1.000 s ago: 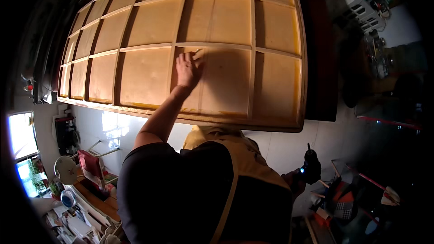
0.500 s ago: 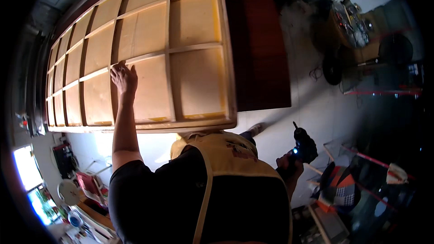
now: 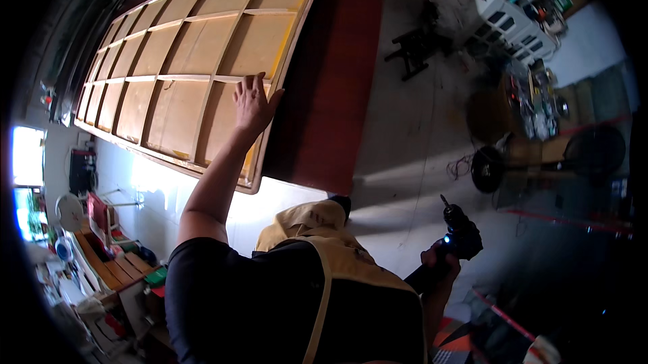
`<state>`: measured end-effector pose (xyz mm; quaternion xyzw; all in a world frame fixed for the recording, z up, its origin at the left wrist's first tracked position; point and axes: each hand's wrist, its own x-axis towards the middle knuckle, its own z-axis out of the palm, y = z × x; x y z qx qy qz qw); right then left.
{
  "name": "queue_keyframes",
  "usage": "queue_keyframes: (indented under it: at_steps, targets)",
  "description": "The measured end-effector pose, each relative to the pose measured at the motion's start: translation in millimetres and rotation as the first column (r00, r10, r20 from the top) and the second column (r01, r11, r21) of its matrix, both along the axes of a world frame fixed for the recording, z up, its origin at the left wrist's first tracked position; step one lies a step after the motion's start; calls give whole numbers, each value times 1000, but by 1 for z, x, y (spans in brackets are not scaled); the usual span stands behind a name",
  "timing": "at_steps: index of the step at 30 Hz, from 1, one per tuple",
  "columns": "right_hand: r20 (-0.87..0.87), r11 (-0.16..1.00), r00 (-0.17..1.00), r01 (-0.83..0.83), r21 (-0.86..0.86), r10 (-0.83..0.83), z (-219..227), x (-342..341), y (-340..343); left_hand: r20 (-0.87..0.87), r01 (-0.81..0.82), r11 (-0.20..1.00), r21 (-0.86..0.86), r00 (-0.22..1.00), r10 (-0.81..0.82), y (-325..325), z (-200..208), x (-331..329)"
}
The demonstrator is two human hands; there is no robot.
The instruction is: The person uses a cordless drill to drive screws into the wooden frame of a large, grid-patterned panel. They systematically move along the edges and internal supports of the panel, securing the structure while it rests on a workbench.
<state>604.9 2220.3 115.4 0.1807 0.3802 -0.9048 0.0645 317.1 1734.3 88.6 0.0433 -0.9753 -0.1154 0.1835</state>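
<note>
A large wooden panel (image 3: pixel 226 43), ribbed with crossing slats, lies on a dark red tabletop (image 3: pixel 324 111) to my left, its near edge jutting past the table. Over a cross slat by the panel's right border is my left hand (image 3: pixel 252 107), fingers stretched and thumb apart. It grips nothing; whether the fingertips rest on the wood I cannot tell. In my right hand (image 3: pixel 442 261) is a black cordless drill (image 3: pixel 464 234), held off to the right, away from the panel. Its small light is lit and its bit points up and away from me.
Beyond the table a black stand (image 3: pixel 415 47) is on the pale floor (image 3: pixel 385 141). Farther right are a white crate-like rack (image 3: pixel 511 30), a black pedestal fan (image 3: pixel 594 151) and a cluttered table (image 3: pixel 533 104). A wooden desk (image 3: pixel 121 266) with odds and ends sits lower left.
My left hand has moved right along the panel, from a middle slat to near its right border. The view has shifted and turned. The drill stays in my right hand.
</note>
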Motion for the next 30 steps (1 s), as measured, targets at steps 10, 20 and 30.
queue_keyframes:
  at_steps: [10, 20, 30]
  targets:
    - [214, 993, 976, -58, 98, 36, -2, -124, 122, 57, -317, 944, -97, 945, 323, 58, -64, -155]
    - [282, 999, 959, -28, 42, 15, -27, -290, 224, 168, -532, 839, -109, 822, 544, 69, -64, -205]
    - [122, 816, 807, -577, -41, 577, -33, -587, 243, 173, -632, 771, -83, 752, 636, 92, -35, -202]
